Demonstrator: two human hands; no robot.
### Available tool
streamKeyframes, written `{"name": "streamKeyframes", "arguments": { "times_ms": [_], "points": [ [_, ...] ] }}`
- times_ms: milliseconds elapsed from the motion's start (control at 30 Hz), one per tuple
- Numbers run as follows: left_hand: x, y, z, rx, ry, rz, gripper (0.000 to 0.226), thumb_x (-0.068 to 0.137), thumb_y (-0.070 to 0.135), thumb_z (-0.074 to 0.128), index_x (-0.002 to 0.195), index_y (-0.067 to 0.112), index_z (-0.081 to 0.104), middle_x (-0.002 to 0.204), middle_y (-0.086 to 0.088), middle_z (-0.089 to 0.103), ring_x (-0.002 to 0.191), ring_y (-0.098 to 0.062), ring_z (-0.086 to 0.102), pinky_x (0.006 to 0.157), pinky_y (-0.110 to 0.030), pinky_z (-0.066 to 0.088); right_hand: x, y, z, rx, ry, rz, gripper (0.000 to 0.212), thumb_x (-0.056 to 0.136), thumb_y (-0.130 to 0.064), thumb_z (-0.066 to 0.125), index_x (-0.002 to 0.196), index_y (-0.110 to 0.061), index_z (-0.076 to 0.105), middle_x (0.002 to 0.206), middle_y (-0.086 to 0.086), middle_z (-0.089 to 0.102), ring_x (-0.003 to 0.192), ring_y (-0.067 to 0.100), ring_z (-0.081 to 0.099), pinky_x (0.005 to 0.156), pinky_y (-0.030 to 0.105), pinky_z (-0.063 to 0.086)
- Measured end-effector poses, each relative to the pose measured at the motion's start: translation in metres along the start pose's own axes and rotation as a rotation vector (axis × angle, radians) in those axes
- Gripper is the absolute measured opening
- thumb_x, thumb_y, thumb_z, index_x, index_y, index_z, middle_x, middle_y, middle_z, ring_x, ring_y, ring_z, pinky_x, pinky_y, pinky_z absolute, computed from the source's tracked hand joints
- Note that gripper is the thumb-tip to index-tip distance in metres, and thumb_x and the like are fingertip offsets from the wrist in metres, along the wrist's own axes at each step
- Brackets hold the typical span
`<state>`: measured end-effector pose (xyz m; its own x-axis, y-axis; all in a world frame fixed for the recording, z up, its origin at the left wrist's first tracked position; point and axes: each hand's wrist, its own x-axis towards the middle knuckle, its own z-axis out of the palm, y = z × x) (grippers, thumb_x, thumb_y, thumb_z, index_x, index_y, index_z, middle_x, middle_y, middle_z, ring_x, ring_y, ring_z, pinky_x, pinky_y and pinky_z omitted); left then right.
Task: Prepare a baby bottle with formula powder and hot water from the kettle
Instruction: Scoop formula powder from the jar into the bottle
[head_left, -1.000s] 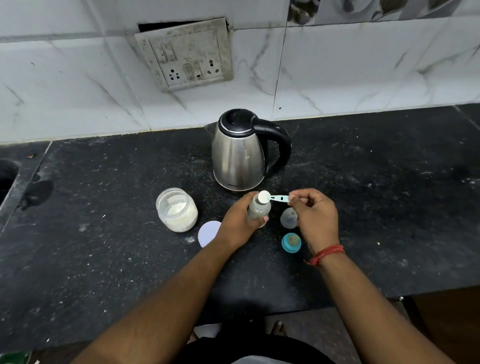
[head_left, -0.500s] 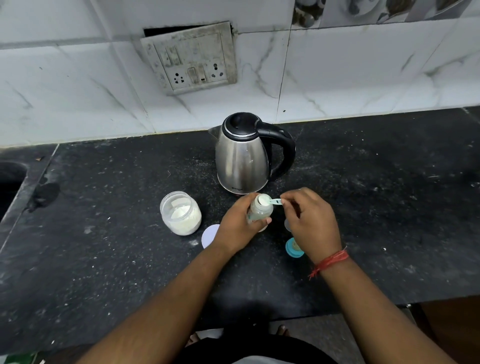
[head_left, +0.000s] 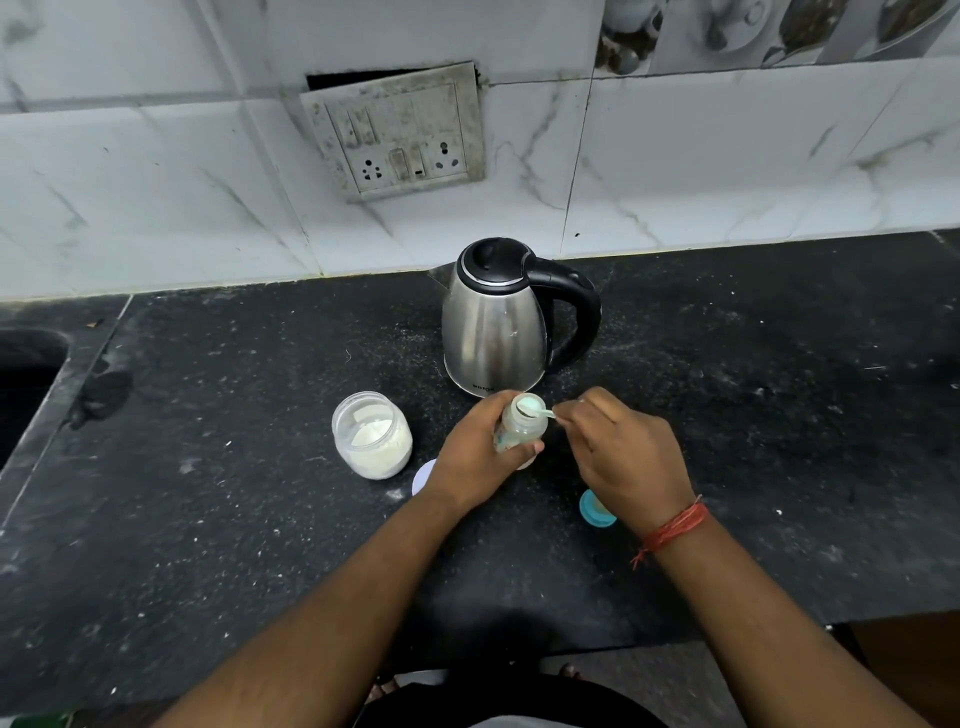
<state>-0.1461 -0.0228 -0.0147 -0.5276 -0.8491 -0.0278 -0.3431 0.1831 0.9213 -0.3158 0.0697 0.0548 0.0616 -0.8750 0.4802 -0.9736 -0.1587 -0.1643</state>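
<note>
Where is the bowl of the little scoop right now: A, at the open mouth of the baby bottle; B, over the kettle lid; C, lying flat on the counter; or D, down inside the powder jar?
A: the right hand pinches the scoop with its bowl at the mouth of the baby bottle, which the left hand grips.

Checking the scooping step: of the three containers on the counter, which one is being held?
The baby bottle: the left hand grips it while the right hand tips the scoop at its mouth. The powder jar and kettle stand untouched.
</note>
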Motion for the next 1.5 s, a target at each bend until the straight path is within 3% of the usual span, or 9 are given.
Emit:
{"name": "streamKeyframes", "arguments": {
  "times_ms": [500,667,733,833,967,1133,1200,1333,1500],
  "points": [
    [-0.001,0.001,0.001,0.041,-0.005,0.012,0.058,0.077,0.049,0.078,0.131,0.038,0.057,0.123,0.012,0.068,0.115,-0.011,0.066,0.101,-0.046,0.054,0.000,0.002,-0.007,0.095,-0.020,0.050,0.012,0.094,-0.016,0.061,0.101,-0.014,0.071,0.086,0.000,0.063,0.060,0.020,0.061,0.047,0.036,0.052],
    [0.000,0.002,0.002,0.033,-0.017,0.010,0.057,0.081,0.040,0.080,0.133,0.036,0.057,0.124,0.012,0.068,0.116,-0.010,0.065,0.103,-0.044,0.052,-0.002,0.000,-0.008,0.384,0.131,0.376,0.008,0.091,-0.007,0.069,0.094,-0.012,0.073,0.088,-0.006,0.067,0.079,0.005,0.059,0.071,0.015,0.047],
    [-0.001,0.001,0.003,0.023,-0.012,0.005,0.053,0.084,0.031,0.082,0.131,0.037,0.058,0.120,0.014,0.069,0.112,-0.006,0.066,0.103,-0.040,0.053,-0.004,-0.001,-0.007,0.568,0.183,0.608,0.012,0.091,-0.005,0.069,0.091,-0.015,0.074,0.084,-0.004,0.068,0.074,0.007,0.061,0.066,0.017,0.050],
    [-0.001,-0.001,0.007,-0.005,-0.013,-0.002,0.050,0.086,0.023,0.081,0.128,0.036,0.058,0.118,0.013,0.070,0.111,-0.008,0.067,0.103,-0.039,0.053,-0.005,-0.002,-0.007,0.812,0.206,0.883,0.013,0.094,-0.007,0.068,0.090,-0.018,0.074,0.079,0.002,0.067,0.059,0.011,0.057,0.056,0.033,0.053],
    [-0.002,-0.004,0.014,-0.011,-0.027,-0.023,0.049,0.084,0.021,0.079,0.125,0.037,0.058,0.116,0.012,0.070,0.110,-0.008,0.066,0.103,-0.038,0.052,-0.005,0.000,-0.009,1.029,0.254,1.047,0.007,0.095,-0.004,0.065,0.094,-0.007,0.072,0.082,0.011,0.061,0.045,0.008,0.051,0.046,0.026,0.046],
    [-0.005,-0.010,0.019,-0.017,-0.046,-0.049,0.048,0.088,0.019,0.079,0.120,0.046,0.055,0.114,0.019,0.068,0.109,-0.003,0.065,0.099,-0.029,0.051,-0.007,-0.001,-0.008,1.123,0.254,1.110,0.008,0.096,-0.001,0.062,0.100,0.002,0.068,0.080,0.016,0.059,0.042,0.006,0.048,0.040,0.021,0.043],
    [-0.005,-0.012,0.019,-0.011,-0.056,-0.067,0.055,0.088,0.019,0.080,0.127,0.044,0.052,0.118,0.020,0.067,0.113,0.001,0.063,0.101,-0.028,0.049,-0.007,-0.002,-0.007,1.124,0.243,1.115,0.007,0.096,-0.003,0.063,0.098,-0.001,0.069,0.079,0.016,0.061,0.043,0.007,0.049,0.041,0.022,0.043],
    [-0.006,-0.016,0.014,-0.012,-0.070,-0.119,0.092,0.087,0.019,0.082,0.159,0.026,0.026,0.150,0.010,0.053,0.138,-0.001,0.050,0.119,-0.031,0.039,-0.004,-0.005,-0.006,1.127,0.235,1.113,0.007,0.096,-0.004,0.064,0.094,-0.007,0.071,0.077,0.010,0.065,0.043,0.008,0.050,0.042,0.023,0.044],
    [-0.014,-0.014,-0.005,0.079,-0.008,-0.060,0.099,0.086,0.028,0.084,0.163,0.022,0.021,0.162,-0.001,0.042,0.149,-0.007,0.038,0.124,-0.038,0.033,0.011,-0.017,-0.008,1.070,0.237,1.001,0.005,0.095,-0.007,0.065,0.095,-0.008,0.071,0.073,0.002,0.060,0.044,0.010,0.051,0.042,0.024,0.045]
  ]
}}
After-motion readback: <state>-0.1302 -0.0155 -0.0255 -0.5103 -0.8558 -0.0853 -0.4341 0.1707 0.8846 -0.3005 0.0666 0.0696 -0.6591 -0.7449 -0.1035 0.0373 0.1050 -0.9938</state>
